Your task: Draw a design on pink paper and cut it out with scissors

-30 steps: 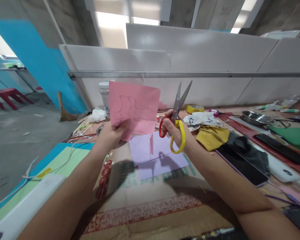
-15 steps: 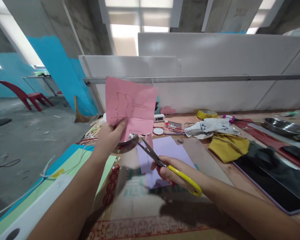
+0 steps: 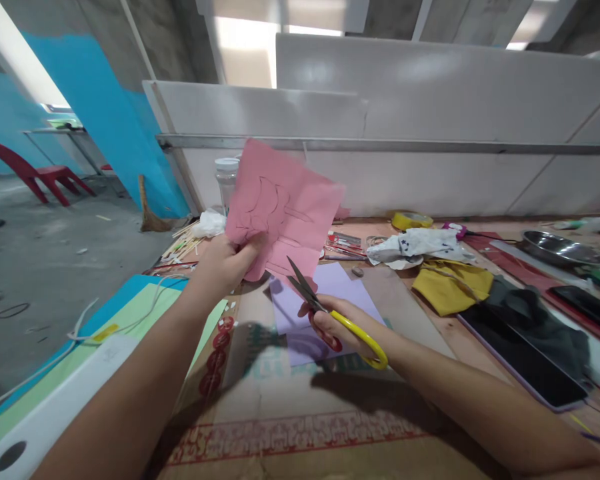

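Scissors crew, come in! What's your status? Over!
Left hand gripping pink paper, outlines drawn on it. Right hand holding scissors, blades parted. Left thumb covering some paper.

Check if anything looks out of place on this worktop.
A dark cloth lies bunched over part of a dark-screened device, an odd spot for it. Small white scraps also litter the cardboard left of the purple paper, looking untidy.

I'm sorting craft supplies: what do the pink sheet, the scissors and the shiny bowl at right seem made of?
Pink sheet: likely paper or thin card, matte, bearing drawn lines. Scissors: apparently steel blades, grey with a soft sheen; red and yellow handles probably smooth plastic, evenly coloured. Bowl: looks like polished metal, perhaps stainless steel, given its bright reflections.
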The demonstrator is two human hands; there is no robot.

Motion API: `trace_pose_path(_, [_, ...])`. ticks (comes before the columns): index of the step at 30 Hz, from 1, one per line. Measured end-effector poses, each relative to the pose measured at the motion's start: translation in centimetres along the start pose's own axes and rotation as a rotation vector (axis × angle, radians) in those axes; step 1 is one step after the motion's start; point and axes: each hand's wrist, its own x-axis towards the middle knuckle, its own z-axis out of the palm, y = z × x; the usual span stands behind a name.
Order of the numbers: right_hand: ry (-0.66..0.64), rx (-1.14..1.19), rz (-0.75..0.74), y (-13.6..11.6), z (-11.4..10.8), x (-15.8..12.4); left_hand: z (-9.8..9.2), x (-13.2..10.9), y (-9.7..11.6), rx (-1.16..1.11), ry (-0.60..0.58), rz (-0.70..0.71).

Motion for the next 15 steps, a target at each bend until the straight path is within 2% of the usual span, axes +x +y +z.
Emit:
trace_pose_path(4, [0.005, -0.001, -0.03, -0.28, -0.03, -0.11, 0.43, -0.14, 0.11, 0.025, -0.053, 0.028])
trace_pose_path(15, [0.009, -0.018, -0.04, -0.67, 0.03, -0.16, 0.54, -0.19, 0.14, -0.02, -0.089, -0.013])
